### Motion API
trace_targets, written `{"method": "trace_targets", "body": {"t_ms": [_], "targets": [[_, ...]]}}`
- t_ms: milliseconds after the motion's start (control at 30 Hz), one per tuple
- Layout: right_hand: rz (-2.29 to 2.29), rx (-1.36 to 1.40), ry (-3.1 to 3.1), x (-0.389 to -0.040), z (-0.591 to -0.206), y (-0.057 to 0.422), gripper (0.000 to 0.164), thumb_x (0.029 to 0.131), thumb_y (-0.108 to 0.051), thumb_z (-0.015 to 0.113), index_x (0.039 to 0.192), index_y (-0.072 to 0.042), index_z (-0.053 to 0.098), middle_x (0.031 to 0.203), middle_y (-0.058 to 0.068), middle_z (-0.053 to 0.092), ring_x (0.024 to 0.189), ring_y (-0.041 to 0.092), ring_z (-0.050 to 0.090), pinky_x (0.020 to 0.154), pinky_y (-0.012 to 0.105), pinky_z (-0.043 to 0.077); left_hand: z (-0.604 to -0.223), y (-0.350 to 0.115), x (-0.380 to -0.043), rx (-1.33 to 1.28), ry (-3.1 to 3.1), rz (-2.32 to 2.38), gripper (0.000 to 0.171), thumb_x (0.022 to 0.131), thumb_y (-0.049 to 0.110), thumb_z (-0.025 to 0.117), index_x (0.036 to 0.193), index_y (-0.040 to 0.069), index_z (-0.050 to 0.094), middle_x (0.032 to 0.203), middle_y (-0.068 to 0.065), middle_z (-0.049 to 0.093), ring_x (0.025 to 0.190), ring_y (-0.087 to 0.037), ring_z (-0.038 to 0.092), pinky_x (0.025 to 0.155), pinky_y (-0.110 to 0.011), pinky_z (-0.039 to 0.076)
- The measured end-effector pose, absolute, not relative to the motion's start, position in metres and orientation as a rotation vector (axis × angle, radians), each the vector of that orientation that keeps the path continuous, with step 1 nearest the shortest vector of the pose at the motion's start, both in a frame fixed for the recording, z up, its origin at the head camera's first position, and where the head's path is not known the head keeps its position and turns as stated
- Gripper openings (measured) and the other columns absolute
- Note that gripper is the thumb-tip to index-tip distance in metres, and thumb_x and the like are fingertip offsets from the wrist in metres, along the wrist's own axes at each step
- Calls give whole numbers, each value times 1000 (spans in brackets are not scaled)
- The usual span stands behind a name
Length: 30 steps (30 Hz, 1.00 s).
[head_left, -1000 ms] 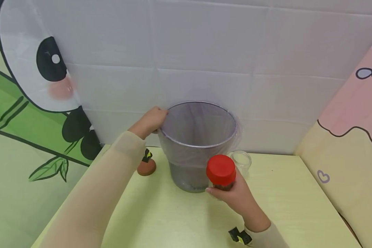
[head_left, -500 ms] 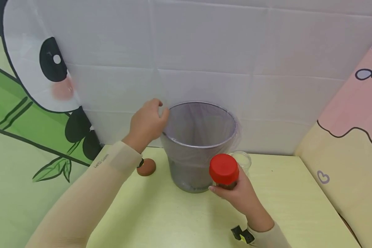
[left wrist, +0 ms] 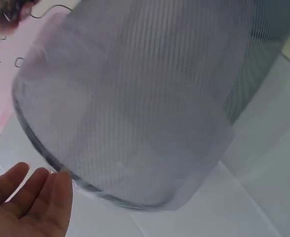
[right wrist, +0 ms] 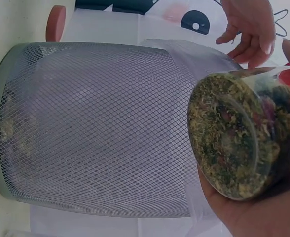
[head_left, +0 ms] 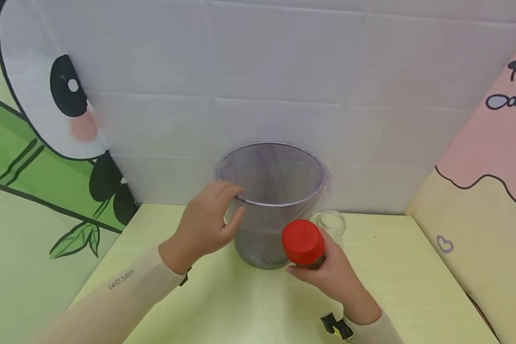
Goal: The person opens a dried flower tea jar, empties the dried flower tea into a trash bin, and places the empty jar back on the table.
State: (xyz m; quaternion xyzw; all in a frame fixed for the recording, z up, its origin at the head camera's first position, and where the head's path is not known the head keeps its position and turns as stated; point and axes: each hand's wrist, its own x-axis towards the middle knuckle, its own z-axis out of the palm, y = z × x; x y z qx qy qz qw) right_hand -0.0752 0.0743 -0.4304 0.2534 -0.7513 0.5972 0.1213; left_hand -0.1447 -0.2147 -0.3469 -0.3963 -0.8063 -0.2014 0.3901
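Note:
A grey mesh waste bin with a clear plastic liner over its rim stands at the back of the table. My left hand is in front of the bin's left rim, fingers loosely bent with nothing between them; in the left wrist view its fingertips are right at the rim. My right hand grips a clear jar with a red lid, held up at the bin's front right. Dried leafy, flower-like bits fill the jar, and its base faces the right wrist camera.
Behind my right hand stands an uncapped glass jar on the pale yellow table. A reddish-brown round object lies left of the bin, hidden by my left hand in the head view. A white wall sheet hangs close behind.
My left hand has let go of the bin's left rim and moved down and nearer, in front of the bin. My right hand still holds the red-lidded jar in about the same place.

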Motion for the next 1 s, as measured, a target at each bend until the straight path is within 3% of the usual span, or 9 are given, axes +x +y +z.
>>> {"method": "trace_targets", "body": {"t_ms": [267,467,667,833,1000], "targets": [[1683,804,-2206,-70,-427,69,71,75,-6,92,136,-19,59,122,1,69,113,23,65,97,38,53,-371,-218,-116,-998,-1972,-670,45,104,38,47,118,0,67,115,-11,67,105,-30,64,86,-47,55],[1625,859,-2211,-69,-432,61,71,73,-8,94,134,-19,60,122,-1,69,111,21,66,96,38,54,-388,-204,-92,-1058,-1895,-814,46,106,38,46,122,1,67,118,-10,67,106,-26,64,89,-39,53],[1629,953,-2257,-67,-434,51,69,72,-10,95,131,-22,62,120,-4,69,107,20,66,91,38,56,-404,-191,-82,-1117,-1768,-908,44,106,35,49,127,-1,64,119,-12,66,108,-29,63,101,-31,47],[1633,1022,-2304,-63,-436,46,66,73,-13,95,131,-22,62,116,-5,70,95,18,67,80,36,59,-413,-184,-76,-1139,-1756,-940,46,105,36,51,128,-1,64,122,-13,66,110,-28,62,101,-31,48],[1622,1180,-2331,-64,-438,43,62,76,-16,93,130,-21,62,114,-5,70,96,15,67,80,35,60,-420,-178,-68,-1194,-1745,-977,47,103,35,53,128,-2,63,126,-14,64,113,-28,61,97,-30,52]]}}
